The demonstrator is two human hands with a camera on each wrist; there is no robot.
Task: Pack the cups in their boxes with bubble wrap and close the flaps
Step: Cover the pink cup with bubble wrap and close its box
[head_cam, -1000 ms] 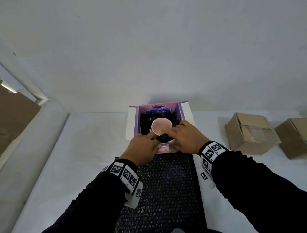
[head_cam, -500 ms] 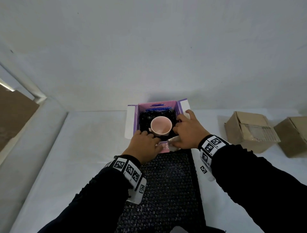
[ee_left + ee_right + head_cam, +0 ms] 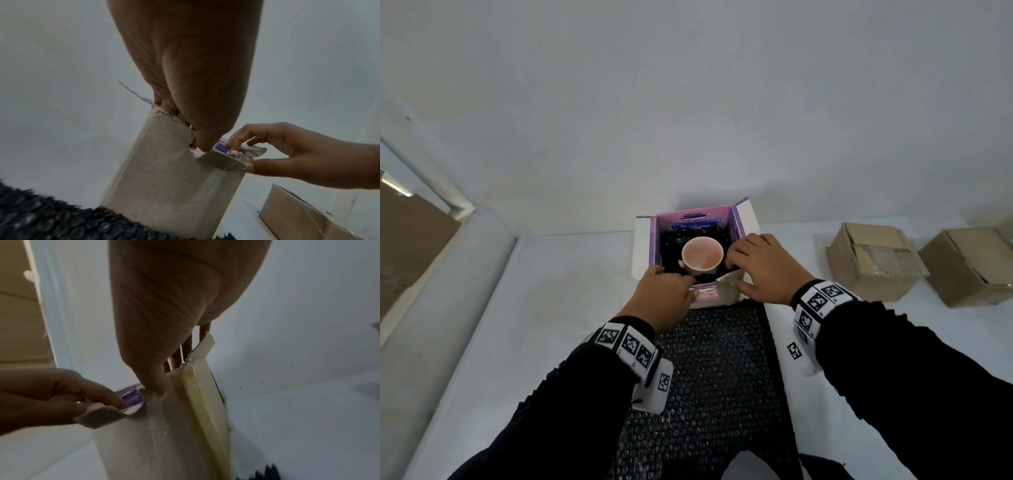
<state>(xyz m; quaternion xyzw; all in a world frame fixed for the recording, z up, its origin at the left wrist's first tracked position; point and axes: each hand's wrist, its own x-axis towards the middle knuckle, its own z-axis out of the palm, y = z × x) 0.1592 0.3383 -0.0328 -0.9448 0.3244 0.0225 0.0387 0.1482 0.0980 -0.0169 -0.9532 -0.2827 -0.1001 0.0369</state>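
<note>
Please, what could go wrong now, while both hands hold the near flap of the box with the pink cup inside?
1. The pink ceramic cup sits open side up on the black bubble wrap, uncovered; closing now may leave its top unprotected.
2. The left hand and right hand pinch the near cardboard flap, whose edge already looks torn; pulling could tear it further.
3. The purple-lined cardboard box stands partly on the black bubble wrap sheet and might slide.

Right hand (image 3: 164,305) filling the upper middle, thumb pressed on the near wall of the upright box (image 3: 156,443), fingers (image 3: 186,350) reaching over its rim, left hand (image 3: 61,395) pinching the near flap (image 3: 107,417), white flap (image 3: 203,347) standing at right
</note>
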